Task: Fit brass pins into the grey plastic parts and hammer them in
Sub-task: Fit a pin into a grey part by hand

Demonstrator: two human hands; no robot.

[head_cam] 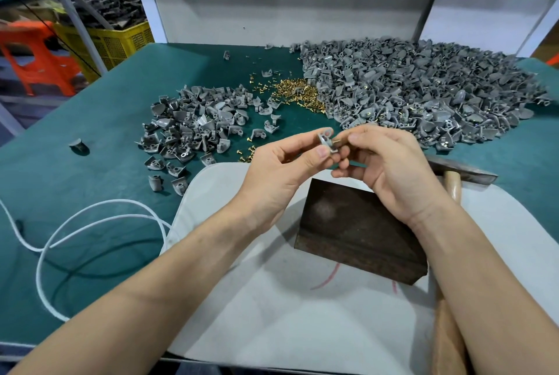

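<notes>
Head view. The person's left hand (pixel 281 160) is raised above the bench and grips one grey plastic part (pixel 325 140) between thumb and fingertips. The right hand (pixel 390 169) is level with it, fingers curled, and pinches a brass pin (pixel 336 141) whose tip meets the side of the part. Whether the pin has entered a hole cannot be told.

Below both hands a dark block (pixel 360 229) lies on a white pad (pixel 272 299). A hammer (pixel 462 169) lies just right of the block, its head resting partly on the green bench mat (pixel 90 163) and its wooden handle running towards the person under the right forearm.

A large heap of grey parts (pixel 423 93) fills the far right of the mat. A smaller, looser spread of grey parts (pixel 193 123) lies to the left. Between the two is a heap of loose brass pins (pixel 298 91), and a few pins lie scattered near the pad's far edge.

A white cable (pixel 99 217) loops across the mat at the left. Beyond the bench stand a yellow crate (pixel 118 42) and an orange stool (pixel 36 54).
</notes>
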